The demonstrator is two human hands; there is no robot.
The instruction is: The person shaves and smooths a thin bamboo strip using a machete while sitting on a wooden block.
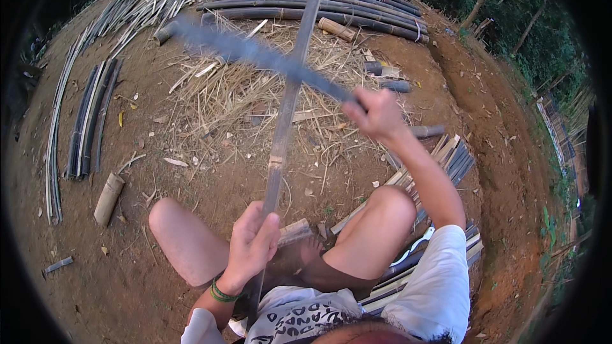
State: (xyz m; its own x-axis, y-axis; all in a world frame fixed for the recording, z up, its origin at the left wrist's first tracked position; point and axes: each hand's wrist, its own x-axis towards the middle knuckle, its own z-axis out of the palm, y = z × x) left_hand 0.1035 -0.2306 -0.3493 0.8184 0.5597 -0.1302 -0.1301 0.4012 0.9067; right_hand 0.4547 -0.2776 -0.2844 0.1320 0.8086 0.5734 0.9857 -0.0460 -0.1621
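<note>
My left hand is closed around the lower part of a long split bamboo strip, which slants up and away past the far edge of the view. Its near end runs down beside my shirt. In my right hand is the handle of a machete, its blade pointing left and smeared by motion. The blade crosses the strip well above my left hand; whether the two touch, I cannot tell. Both my knees are bent on either side of the strip. A green band circles my left wrist.
Dark bamboo poles lie stacked at the far side. Shavings cover the ground ahead. Split strips lie at left and beside my right leg. A short bamboo piece rests near my left knee. A dirt channel runs along the right.
</note>
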